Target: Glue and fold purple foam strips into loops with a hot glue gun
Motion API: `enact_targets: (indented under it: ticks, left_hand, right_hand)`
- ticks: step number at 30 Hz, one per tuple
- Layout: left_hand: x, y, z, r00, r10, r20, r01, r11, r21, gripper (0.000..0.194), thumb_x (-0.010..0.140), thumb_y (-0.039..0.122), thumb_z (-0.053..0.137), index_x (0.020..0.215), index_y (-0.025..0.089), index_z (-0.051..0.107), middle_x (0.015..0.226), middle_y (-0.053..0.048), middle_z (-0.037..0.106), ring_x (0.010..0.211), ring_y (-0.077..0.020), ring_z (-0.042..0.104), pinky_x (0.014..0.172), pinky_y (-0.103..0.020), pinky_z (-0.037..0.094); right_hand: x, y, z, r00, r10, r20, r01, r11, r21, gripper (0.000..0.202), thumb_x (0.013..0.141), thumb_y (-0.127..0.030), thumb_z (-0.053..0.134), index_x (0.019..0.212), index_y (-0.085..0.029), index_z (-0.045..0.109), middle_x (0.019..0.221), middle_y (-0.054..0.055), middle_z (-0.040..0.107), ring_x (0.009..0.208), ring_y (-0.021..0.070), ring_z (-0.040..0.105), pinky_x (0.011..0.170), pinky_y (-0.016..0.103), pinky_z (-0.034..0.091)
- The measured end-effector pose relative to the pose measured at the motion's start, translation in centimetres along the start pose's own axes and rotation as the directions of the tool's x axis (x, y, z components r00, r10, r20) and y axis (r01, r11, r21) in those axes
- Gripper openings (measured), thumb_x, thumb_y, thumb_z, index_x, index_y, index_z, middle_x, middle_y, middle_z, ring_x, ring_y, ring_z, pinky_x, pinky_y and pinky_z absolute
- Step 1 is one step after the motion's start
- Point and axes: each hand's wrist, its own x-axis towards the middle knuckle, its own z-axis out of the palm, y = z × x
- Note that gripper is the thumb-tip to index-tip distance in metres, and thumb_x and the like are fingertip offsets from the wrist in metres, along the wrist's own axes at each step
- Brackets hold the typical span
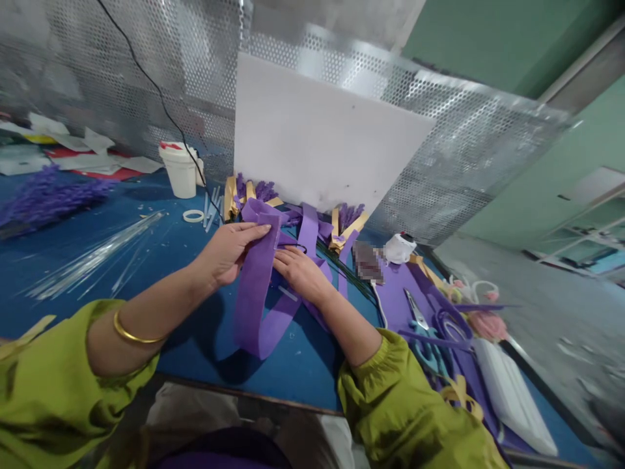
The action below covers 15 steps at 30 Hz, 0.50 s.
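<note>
A wide, matte purple ribbon hangs in a long loop over the blue table. My left hand is closed on its upper end, thumb and fingers pinching near the edge. My right hand is closed just to the right, fingers together against another part of the same ribbon; its fingertips are partly hidden. More purple ribbon lies in folds behind both hands. Beyond it are small purple flower sprigs with tan strips, and dark green stems run out to the right.
Scissors, a white glue-gun-like tool and a long white pack lie on the right. Clear thin strips, a tape roll, a white tub and purple flowers are left. A white board stands behind.
</note>
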Motion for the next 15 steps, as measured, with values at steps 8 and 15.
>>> enact_targets:
  ticks: [8, 15]
  left_hand:
    - [-0.1, -0.7, 0.3, 0.999, 0.006, -0.038, -0.007, 1.000, -0.024, 0.019, 0.064, 0.019, 0.085, 0.077, 0.013, 0.074, 0.064, -0.002, 0.072, 0.050, -0.0125, 0.063, 0.049, -0.022, 0.051]
    - [-0.4, -1.1, 0.3, 0.997, 0.060, -0.042, -0.060, 0.998, -0.003, 0.031, 0.059, 0.033, 0.089, 0.081, 0.014, 0.077, 0.069, -0.002, 0.073, 0.057, -0.0124, 0.063, 0.051, -0.022, 0.048]
  right_hand:
    - [-1.3, 0.2, 0.0, 0.955, 0.227, -0.192, -0.190, 0.962, 0.195, 0.043, 0.092, -0.006, 0.046, 0.131, -0.014, 0.062, 0.128, 0.016, 0.068, 0.119, 0.0263, 0.062, 0.107, 0.045, 0.045]
    - [-0.9, -4.3, -3.3, 0.683, 0.725, -0.094, -0.190, 0.300, 0.935, 0.017, 0.088, -0.037, 0.065, 0.093, -0.022, 0.072, 0.084, 0.002, 0.074, 0.082, 0.0183, 0.069, 0.081, 0.033, 0.054]
